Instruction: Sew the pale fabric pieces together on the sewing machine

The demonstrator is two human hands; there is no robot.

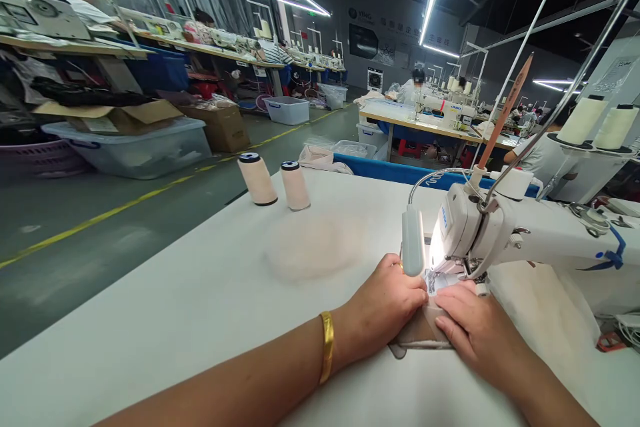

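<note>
A white sewing machine stands at the right with its small lamp lit over the needle area. My left hand, a gold bangle on its wrist, is closed with curled fingers just left of the presser foot. On the other side, my right hand has its fingers together and its thumb pressing down close to the foot. Both hands hold a pale beige cloth against the machine bed; the fingers hide much of it. More pale cloth lies under the machine arm.
Two peach thread cones stand on the white table at its far edge. A pencil-like wooden stick rises above the machine head. White cones sit behind right. Plastic bins and cartons line the aisle; people sit at other machines.
</note>
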